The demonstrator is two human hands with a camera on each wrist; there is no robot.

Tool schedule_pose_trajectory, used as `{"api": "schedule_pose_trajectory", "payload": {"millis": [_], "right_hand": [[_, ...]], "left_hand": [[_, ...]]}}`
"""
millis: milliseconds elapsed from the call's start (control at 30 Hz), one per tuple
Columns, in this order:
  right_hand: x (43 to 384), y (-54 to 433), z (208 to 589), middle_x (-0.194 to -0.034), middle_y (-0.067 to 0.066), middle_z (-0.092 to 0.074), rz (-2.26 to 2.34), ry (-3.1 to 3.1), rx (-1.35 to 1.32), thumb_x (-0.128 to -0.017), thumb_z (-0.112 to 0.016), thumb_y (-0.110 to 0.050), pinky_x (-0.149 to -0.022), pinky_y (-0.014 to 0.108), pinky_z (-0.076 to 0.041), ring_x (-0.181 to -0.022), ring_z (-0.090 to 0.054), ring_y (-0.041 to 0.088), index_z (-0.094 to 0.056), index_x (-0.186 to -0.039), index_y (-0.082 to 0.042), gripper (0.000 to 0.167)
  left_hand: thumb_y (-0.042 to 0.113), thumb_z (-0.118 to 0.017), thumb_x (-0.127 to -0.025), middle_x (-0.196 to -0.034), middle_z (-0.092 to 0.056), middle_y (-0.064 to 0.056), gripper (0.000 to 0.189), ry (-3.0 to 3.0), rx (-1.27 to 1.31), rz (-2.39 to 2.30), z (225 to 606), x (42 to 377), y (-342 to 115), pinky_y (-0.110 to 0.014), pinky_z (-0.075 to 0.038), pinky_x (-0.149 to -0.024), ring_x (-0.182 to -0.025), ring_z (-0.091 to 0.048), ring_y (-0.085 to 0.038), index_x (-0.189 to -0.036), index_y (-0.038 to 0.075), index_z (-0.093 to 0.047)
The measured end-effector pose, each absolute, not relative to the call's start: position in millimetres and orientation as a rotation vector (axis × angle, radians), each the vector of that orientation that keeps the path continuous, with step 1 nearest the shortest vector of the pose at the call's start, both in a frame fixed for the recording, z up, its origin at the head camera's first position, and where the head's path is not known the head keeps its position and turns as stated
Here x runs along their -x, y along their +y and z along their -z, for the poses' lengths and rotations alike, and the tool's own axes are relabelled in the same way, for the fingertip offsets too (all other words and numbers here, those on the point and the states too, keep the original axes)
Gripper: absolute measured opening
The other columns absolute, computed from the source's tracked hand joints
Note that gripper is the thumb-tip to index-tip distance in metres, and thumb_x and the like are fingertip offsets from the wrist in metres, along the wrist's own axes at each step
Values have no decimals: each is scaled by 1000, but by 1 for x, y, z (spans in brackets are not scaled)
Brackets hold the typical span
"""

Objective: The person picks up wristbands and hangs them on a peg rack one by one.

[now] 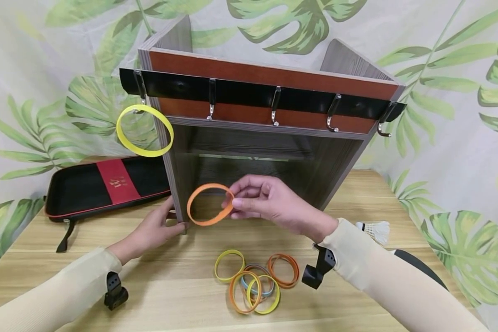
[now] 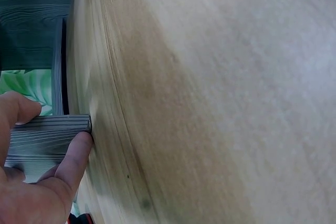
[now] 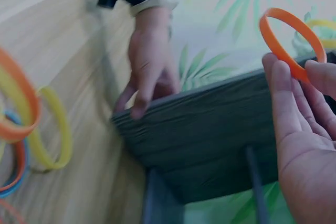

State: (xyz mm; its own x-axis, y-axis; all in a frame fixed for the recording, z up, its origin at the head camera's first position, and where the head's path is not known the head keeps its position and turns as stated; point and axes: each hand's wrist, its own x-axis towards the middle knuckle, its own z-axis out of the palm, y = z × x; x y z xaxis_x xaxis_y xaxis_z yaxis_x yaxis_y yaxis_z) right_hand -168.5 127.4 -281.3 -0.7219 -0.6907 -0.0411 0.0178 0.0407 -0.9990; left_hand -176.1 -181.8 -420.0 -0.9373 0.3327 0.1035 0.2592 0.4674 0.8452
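Observation:
Between thumb and fingers my right hand point(image 1: 274, 203) pinches an orange wristband point(image 1: 209, 186), held up in front of the wooden shelf point(image 1: 253, 127). In the right wrist view the orange wristband point(image 3: 294, 22) stands above the fingertips. My left hand point(image 1: 157, 226) grips the lower front edge of the shelf's left side panel, with thumb and fingers on either side of the panel point(image 2: 47, 132). Along the shelf's top front runs a black strip point(image 1: 240, 92) with several metal hooks. A yellow wristband point(image 1: 168, 133) hangs from the leftmost hook; the other hooks hold nothing.
Several yellow, orange and blue wristbands point(image 1: 234, 295) lie loosely piled on the wooden table point(image 1: 170, 295). A black case point(image 1: 79, 189) with a red band lies left of the shelf. At the right are a shuttlecock point(image 1: 377, 230) and a dark rounded object point(image 1: 419, 265), partly hidden by the sleeve.

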Motion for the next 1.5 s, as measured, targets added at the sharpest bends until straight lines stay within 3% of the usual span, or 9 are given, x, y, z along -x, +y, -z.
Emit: {"api": "schedule_pose_trajectory", "payload": {"millis": [300, 600, 1133, 1367, 1500], "right_hand": [[156, 116, 246, -116, 9, -73, 1996, 1708, 691, -103, -56, 5, -98, 33, -59, -108, -73, 16, -63, -117, -3, 18], [155, 106, 232, -110, 3, -74, 2266, 1601, 707, -103, -51, 9, -99, 33, -59, -109, -72, 14, -64, -112, -8, 23], [156, 94, 228, -106, 4, -76, 2371, 1570, 599, -103, -53, 8, -96, 28, -59, -100, -77, 15, -63, -111, -4, 18], [159, 95, 234, -106, 4, -76, 2297, 1624, 588, -103, -54, 7, -98, 30, -59, -100, -77, 15, -62, -113, -3, 16], [160, 96, 236, -106, 3, -77, 2250, 1653, 602, -103, -55, 6, -99, 31, -59, -100, -77, 15, -62, -116, -1, 16]], "left_hand": [[5, -69, -98, -147, -54, -29, 81, 2630, -508, -1482, 419, 176, -181, -59, -51, -103, -126, -62, -47, -165, 5, -24], [5, -71, -96, -153, -49, -31, 85, 2639, -529, -1468, 419, 177, -180, -56, -52, -102, -125, -62, -46, -166, 3, -21], [3, -72, -95, -151, -50, -32, 85, 2624, -574, -1500, 419, 176, -183, -52, -56, -98, -123, -64, -47, -165, 3, -23], [-1, -71, -94, -153, -47, -33, 83, 2608, -600, -1530, 420, 176, -183, -38, -58, -94, -124, -63, -49, -163, 1, -25], [-2, -71, -94, -154, -47, -32, 85, 2626, -594, -1515, 419, 176, -183, -44, -57, -97, -125, -62, -48, -164, 3, -25]]}}
